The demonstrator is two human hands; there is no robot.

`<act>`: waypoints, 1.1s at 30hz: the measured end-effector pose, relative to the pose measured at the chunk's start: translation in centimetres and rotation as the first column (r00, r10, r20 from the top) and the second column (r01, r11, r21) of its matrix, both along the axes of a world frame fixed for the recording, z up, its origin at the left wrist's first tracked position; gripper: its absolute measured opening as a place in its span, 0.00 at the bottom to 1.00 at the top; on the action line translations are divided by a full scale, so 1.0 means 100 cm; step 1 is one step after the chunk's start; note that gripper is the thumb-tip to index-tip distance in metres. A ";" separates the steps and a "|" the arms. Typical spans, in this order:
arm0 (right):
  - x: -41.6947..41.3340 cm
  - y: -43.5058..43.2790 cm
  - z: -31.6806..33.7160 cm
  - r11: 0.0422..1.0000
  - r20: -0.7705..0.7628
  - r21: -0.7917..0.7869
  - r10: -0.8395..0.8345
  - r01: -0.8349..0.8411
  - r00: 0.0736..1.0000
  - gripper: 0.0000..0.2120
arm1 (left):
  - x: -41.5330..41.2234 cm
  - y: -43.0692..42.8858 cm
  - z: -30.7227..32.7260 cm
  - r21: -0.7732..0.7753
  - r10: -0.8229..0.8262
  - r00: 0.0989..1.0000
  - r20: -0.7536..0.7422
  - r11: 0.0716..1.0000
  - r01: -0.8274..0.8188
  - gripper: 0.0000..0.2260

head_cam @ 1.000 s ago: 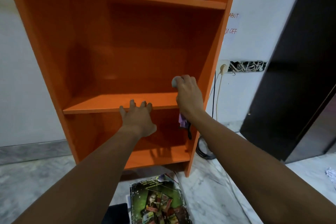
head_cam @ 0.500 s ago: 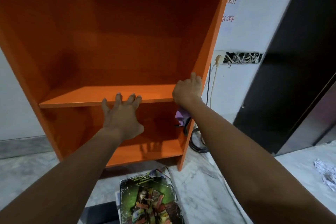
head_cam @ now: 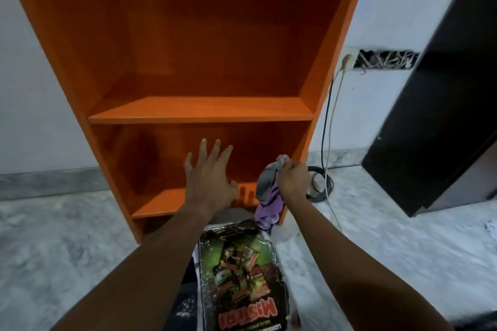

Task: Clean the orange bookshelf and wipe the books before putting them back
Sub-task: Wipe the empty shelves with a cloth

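Two-handedly facing the orange bookshelf (head_cam: 199, 113), smooth, boxy, standing upright on the mottled, marbled floor (head_cam: 67, 236) against a white wall (head_cam: 32, 88). Spreading the left hand (head_cam: 208, 183), grip released, fingers straight, before the lower compartment. Clenching the grip of the right hand (head_cam: 293, 180) around a crumpled purple-and-grey cloth (head_cam: 266, 196) just beside the right side panel. Seeing a glossy, tattered book (head_cam: 239, 271) lying flat on the floor before the base.

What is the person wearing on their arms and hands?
The left arm and right arm are bare, no sleeves in view. The left hand and right hand have no gloves, and no watch or ring shows.
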State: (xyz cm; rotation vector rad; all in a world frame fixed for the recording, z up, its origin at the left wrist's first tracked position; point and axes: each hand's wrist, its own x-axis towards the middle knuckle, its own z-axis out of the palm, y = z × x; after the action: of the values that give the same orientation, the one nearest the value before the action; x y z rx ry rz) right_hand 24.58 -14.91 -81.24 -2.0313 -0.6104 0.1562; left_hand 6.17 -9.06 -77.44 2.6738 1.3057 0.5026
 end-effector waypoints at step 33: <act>-0.058 0.290 -0.194 0.683 0.422 -0.671 0.673 -0.291 0.607 0.30 | -0.081 0.144 -0.195 0.031 0.164 0.985 -0.049 0.986 -0.163 0.13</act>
State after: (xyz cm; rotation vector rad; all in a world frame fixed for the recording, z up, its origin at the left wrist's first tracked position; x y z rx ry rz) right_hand 18.79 14.05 -100.59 -2.3921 -1.7922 -0.0672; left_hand -1.89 5.30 -96.97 2.6307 1.5532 0.4762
